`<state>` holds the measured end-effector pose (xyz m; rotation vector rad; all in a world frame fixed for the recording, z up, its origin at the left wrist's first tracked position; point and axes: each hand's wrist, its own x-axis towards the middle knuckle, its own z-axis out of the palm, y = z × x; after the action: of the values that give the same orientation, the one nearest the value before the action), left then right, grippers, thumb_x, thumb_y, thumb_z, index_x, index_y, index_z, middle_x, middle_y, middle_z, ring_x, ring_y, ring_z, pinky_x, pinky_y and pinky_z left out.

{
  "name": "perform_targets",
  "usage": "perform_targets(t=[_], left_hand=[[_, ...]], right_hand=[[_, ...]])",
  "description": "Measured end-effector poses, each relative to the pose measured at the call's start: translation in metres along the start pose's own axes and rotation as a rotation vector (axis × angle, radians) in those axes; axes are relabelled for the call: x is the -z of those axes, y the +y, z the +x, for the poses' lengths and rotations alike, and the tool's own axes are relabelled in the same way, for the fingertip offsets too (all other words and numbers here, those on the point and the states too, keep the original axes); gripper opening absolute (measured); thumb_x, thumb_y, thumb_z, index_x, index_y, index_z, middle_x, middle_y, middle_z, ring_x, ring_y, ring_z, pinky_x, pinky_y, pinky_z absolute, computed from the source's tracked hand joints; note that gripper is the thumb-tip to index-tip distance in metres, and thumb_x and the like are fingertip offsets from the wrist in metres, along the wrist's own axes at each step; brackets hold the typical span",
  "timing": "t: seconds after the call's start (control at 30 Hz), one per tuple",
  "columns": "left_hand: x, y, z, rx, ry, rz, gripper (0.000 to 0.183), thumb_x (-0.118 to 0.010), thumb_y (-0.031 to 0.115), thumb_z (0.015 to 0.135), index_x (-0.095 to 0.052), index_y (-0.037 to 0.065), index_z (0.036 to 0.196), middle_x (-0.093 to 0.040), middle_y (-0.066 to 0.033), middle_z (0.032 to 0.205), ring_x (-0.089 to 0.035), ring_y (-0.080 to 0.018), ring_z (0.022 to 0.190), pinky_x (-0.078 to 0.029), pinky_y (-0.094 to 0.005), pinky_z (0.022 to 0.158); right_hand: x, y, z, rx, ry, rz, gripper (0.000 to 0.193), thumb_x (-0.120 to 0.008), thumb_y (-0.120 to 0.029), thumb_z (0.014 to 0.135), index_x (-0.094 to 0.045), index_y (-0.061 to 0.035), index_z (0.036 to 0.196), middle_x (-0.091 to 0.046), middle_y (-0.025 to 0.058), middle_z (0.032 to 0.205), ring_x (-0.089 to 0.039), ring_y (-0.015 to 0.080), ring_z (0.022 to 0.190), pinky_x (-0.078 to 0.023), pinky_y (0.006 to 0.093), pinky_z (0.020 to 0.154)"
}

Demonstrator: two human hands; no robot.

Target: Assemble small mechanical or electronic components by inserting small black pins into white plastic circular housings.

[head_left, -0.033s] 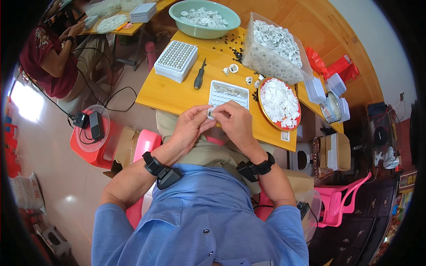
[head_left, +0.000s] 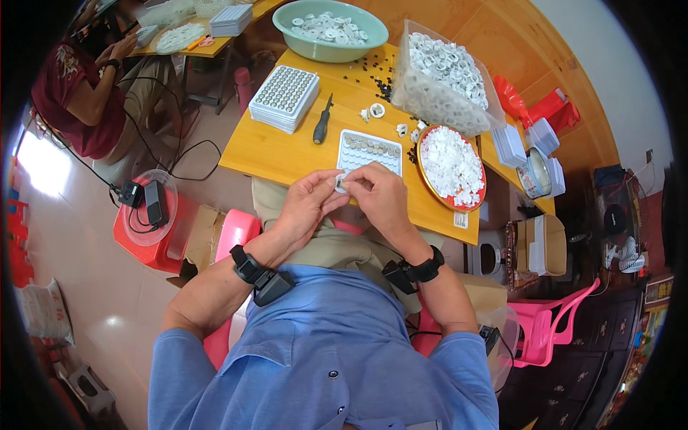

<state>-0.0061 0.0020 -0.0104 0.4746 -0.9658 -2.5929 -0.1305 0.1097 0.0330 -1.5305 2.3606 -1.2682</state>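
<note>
Between the fingertips of both hands, at the table's near edge, is a small round white plastic part [head_left: 340, 183] with a dark spot in it. My left hand [head_left: 309, 199] pinches it from the left, while my right hand [head_left: 378, 197] grips its right side with thumb and forefinger. Just beyond lies a white tray [head_left: 349, 163] with round pockets, its far rows filled with small metallic discs. A screwdriver [head_left: 322, 123] with a dark handle rests left of that tray. A red-rimmed plate [head_left: 484, 190] to the right bears a heap of small white plastic pieces.
Stacked white trays [head_left: 276, 120] stand at the table's left. A green basin [head_left: 315, 50] and a clear bin [head_left: 437, 107], both holding white parts, sit at the back. Small black pieces [head_left: 383, 89] lie scattered. At far left sits another person [head_left: 82, 107]; cables [head_left: 172, 168] hang near a red stool [head_left: 136, 240].
</note>
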Motion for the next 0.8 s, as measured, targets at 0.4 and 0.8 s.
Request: perform_targets(t=[0.4,0.8], left_hand=[[-0.018,0.009,0.004,0.019,-0.046,0.064,0.028,-0.056,0.011,0.1,-0.056,-0.003,0.124,-0.066,-0.0122,0.114,-0.067,-0.0195,0.102,-0.056,-0.0285,0.091],[-0.01,0.008,0.001,-0.024,0.026,0.374,0.022,-0.063,0.007,0.094,-0.062,-0.004,0.113,-0.071,-0.0143,0.101,-0.07,-0.0169,0.083,-0.058,-0.0249,0.076]], right_hand=[[0.021,0.018,0.012,-0.311,-0.123,0.54,0.014,-0.069,-0.011,0.086,-0.065,0.0024,0.089,-0.068,0.0073,0.073,-0.062,0.0096,0.066,-0.049,0.0271,0.059],[0.151,0.081,0.026,-0.414,0.086,-0.434,0.017,-0.07,-0.02,0.077,-0.075,-0.0089,0.088,-0.073,0.013,0.086,-0.071,0.0292,0.081,-0.053,0.0378,0.072]])
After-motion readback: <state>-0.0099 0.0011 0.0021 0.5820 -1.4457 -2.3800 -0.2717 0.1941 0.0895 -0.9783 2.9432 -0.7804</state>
